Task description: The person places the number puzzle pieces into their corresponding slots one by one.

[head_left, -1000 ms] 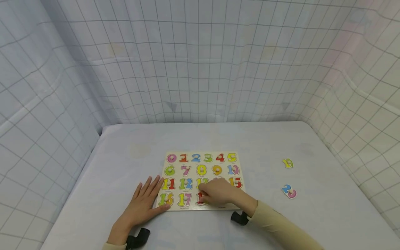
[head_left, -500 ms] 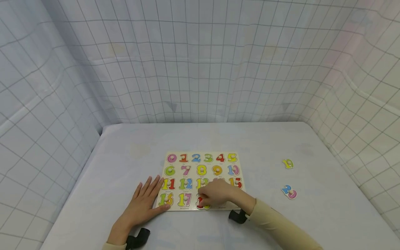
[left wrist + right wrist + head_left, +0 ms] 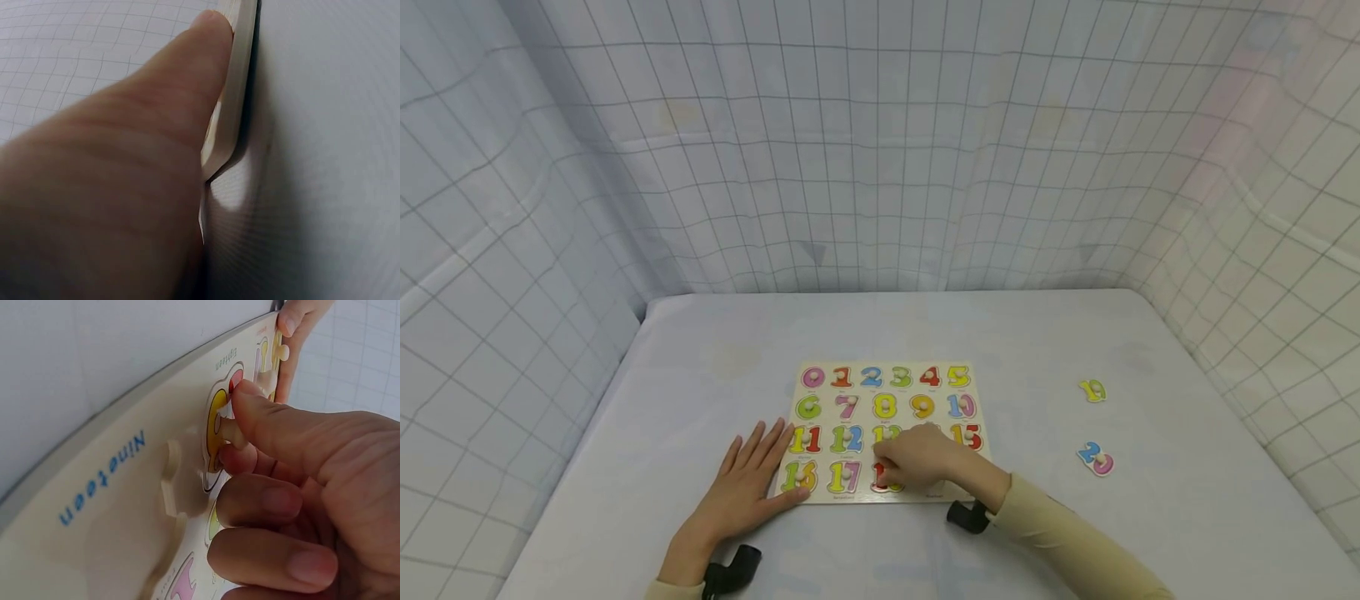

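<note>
My right hand [image 3: 919, 456] bends over the lower part of a wooden number puzzle board [image 3: 867, 458]. In the right wrist view, its thumb and index finger pinch the knob of the red and yellow 18 piece [image 3: 215, 428], which lies at the slot marked Eighteen. Whether the piece sits fully down in the slot is hard to tell. Beside it, the recess [image 3: 187, 490] by the word Nineteen holds no piece. My left hand [image 3: 741, 492] lies flat with fingers spread, its fingertips and thumb on the board's left edge; the left wrist view shows the thumb [image 3: 187, 69] along that edge.
To the right of the board lie two loose pieces: a yellow-green piece [image 3: 1093, 391] that looks like 19, and a blue and pink 20 piece [image 3: 1096, 459]. Gridded white cloth [image 3: 880, 167] hangs behind and at both sides of the white table [image 3: 715, 333].
The 18 piece, a little low half a second ago, has shifted slightly toward the far side within its place. My right hand has edged left, keeping its pinch. The left hand stays put.
</note>
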Available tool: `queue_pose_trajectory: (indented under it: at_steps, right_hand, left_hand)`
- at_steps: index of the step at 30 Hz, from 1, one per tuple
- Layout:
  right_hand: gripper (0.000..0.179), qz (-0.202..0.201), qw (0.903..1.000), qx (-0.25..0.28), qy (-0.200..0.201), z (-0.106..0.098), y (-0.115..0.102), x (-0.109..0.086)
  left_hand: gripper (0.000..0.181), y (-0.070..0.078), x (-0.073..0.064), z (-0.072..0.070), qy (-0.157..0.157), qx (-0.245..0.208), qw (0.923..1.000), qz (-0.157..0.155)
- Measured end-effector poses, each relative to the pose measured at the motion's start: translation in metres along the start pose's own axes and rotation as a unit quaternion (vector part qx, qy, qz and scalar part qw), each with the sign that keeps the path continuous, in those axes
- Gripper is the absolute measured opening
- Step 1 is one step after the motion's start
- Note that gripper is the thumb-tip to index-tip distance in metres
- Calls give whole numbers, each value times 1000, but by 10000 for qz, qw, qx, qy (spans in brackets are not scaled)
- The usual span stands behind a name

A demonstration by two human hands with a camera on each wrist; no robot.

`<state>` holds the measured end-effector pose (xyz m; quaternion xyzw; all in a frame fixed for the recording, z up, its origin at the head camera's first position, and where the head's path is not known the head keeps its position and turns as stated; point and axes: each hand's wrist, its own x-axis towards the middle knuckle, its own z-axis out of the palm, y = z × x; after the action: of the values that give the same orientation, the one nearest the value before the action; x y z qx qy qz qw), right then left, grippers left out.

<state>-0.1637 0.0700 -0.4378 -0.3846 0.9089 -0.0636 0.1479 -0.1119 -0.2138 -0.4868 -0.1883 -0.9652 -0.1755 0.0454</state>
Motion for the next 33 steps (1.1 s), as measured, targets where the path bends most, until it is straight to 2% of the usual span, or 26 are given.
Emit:
queue_pose_trajectory:
  at_steps: [6, 11, 16, 19, 22, 25, 29, 33]
  right_hand:
    - [34, 76, 9999, 86, -8, 0, 1, 0]
    - [36, 235, 9991, 357, 59, 1, 4, -2]
    - [34, 467, 9916, 1174, 291, 4, 21, -14]
    - [31, 743, 9821, 1619, 607, 0, 44, -24]
    - [30, 1213, 9695, 1904, 955, -8, 74, -36]
    - [35, 1832, 9554, 1952, 1246, -14, 112, -49]
    - [52, 2636, 9379, 1805, 1355, -19, 162, -74]
    - [64, 3053, 9270, 1701, 1357, -26, 199, -105]
  left_hand:
    - [95, 1, 3, -2, -387, 68, 9989, -267]
    - [95, 1, 3, -2, -403, 55, 9987, -308]
    - [93, 0, 1, -1, -205, -38, 9997, -155]
    - [92, -2, -1, 2, 30, 4, 10000, -22]
    - [92, -5, -1, 4, 82, 159, 9998, -28]
    - [94, -7, 0, 5, -60, 198, 9997, -99]
    - [94, -5, 1, 3, -167, 107, 9997, -114]
    - [92, -2, 1, 3, -33, 77, 10000, -21]
